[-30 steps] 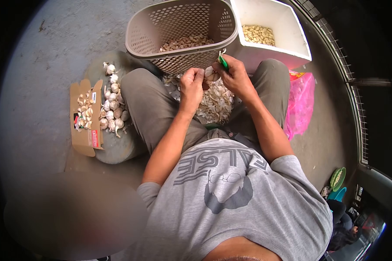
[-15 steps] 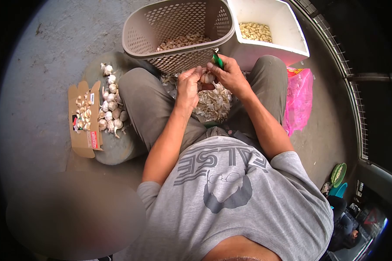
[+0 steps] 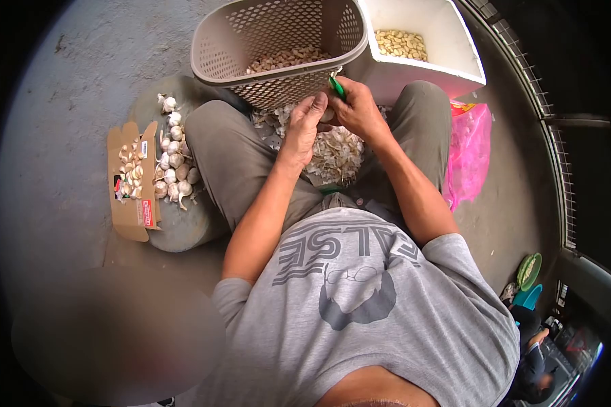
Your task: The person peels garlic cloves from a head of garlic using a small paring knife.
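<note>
My left hand (image 3: pixel 301 130) is closed around a garlic bulb (image 3: pixel 328 115), which the fingers mostly hide. My right hand (image 3: pixel 360 112) meets it from the other side, its fingers wrapped on a small knife with a green handle (image 3: pixel 337 88); the blade is hard to make out. Both hands are held together above a heap of garlic skins (image 3: pixel 336 157) between the knees. Just beyond them stands a grey-brown plastic basket (image 3: pixel 278 76) with garlic cloves (image 3: pixel 288 60) at its bottom.
A white foam box (image 3: pixel 448 51) holds peeled cloves (image 3: pixel 400 45). On a round stool (image 3: pixel 183 234) at left lie whole garlic bulbs (image 3: pixel 173 159) and a cardboard tray (image 3: pixel 129 220) with cloves. A pink plastic bag (image 3: pixel 470 152) rests at right. Another person (image 3: pixel 533 359) is at lower right.
The garlic bulb is more covered by the fingers now. My right hand and the green handle have shifted slightly, and my left thumb has moved up against the right hand.
</note>
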Available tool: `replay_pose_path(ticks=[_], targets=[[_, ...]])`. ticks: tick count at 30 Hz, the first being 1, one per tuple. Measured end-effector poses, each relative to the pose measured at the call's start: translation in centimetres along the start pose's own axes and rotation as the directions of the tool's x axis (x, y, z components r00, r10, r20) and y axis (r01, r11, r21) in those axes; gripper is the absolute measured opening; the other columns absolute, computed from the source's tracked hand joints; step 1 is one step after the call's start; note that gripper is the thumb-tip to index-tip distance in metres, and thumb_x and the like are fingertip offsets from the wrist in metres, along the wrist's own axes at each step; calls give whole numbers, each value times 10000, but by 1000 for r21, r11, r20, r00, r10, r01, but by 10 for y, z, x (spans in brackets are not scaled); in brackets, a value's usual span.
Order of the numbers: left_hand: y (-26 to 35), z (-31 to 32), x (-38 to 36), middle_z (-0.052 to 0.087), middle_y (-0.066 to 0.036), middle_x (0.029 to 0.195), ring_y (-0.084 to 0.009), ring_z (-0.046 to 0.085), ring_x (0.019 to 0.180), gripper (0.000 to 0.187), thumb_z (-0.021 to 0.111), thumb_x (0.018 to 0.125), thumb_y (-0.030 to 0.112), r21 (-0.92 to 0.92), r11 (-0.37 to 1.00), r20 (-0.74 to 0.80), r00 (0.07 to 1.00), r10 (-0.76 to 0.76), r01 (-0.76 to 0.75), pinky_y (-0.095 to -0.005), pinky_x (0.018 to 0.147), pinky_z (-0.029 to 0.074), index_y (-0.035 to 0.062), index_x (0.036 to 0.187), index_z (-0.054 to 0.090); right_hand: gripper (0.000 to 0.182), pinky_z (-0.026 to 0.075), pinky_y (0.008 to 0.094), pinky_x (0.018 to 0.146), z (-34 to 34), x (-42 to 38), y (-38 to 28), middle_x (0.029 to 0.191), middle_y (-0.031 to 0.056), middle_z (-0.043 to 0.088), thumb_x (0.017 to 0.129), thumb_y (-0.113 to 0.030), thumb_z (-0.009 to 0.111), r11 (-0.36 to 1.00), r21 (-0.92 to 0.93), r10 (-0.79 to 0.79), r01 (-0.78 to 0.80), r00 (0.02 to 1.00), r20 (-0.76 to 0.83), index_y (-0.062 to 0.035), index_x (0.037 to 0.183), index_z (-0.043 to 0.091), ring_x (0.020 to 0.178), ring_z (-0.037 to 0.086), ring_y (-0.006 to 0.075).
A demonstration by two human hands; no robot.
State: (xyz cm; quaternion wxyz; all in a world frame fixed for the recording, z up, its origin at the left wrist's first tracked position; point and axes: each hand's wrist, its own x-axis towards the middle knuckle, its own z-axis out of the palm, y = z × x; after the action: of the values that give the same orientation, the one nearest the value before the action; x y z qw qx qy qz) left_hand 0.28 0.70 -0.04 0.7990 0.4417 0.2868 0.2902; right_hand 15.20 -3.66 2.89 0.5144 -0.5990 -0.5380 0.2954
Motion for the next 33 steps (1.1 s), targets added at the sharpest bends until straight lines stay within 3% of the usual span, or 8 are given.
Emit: replay_pose_path(ticks=[4,10,15,18,22,23,29,33], targets=[[3,10,0,686,-11,959,-120,673,856,422,559,1065,469,-165,984,-54,997,54,-63,-340,749,594,78,1162,683,208,500,305,586,2,-2,-6,722,48,647,1026,-193,676,938,273,206,-212,977,52,2,961,647,647,594,104],[-10,-20,11,697,-58,921,-208,693,765,480,506,1068,517,-379,925,-137,986,-96,37,-414,706,603,67,1057,676,211,371,237,419,-7,8,-3,669,-47,519,1037,-210,668,846,521,208,-117,971,-120,-70,937,546,475,471,42],[-6,-17,9,688,-64,921,-213,680,768,555,470,1063,582,-334,939,-209,964,-162,86,-407,717,577,60,1046,658,405,516,417,933,-12,1,8,1167,218,656,929,-164,769,979,-168,-130,116,989,-75,32,1247,614,1084,650,355],[-6,-14,6,682,-58,972,-198,673,864,553,440,1074,580,-334,940,-163,979,-123,62,-395,785,565,71,1059,656,432,544,434,784,4,-12,-14,924,240,683,924,-269,787,996,-85,-13,20,997,78,27,1190,619,874,693,391],[-2,-6,1,675,-45,1068,-168,648,986,545,396,1093,561,-400,914,0,997,-79,73,-366,885,531,85,1072,660,496,528,413,640,6,-9,-14,742,202,663,896,-361,814,975,-224,33,-2,991,133,34,1126,620,644,629,329],[-4,-1,4,687,-30,996,-141,661,877,543,447,1073,582,-362,931,-81,993,-87,52,-302,708,528,84,1109,663,449,510,398,596,4,-7,-11,678,175,632,914,-326,802,976,-218,3,28,990,142,37,1109,624,594,592,286],[-7,-16,4,674,-28,873,-162,622,729,433,513,1075,495,-439,896,-42,994,-98,70,-306,609,490,94,1020,665,180,523,358,687,-2,-4,5,796,184,663,966,-72,679,995,-39,-92,97,990,107,31,1108,642,723,630,176],[-9,-9,4,666,-24,903,-177,616,761,466,478,1084,512,-419,906,-41,995,-90,65,-319,647,501,86,1070,665,230,514,334,791,-1,-4,-5,921,131,679,985,-152,701,997,19,73,-73,997,29,37,1109,659,891,636,162]])
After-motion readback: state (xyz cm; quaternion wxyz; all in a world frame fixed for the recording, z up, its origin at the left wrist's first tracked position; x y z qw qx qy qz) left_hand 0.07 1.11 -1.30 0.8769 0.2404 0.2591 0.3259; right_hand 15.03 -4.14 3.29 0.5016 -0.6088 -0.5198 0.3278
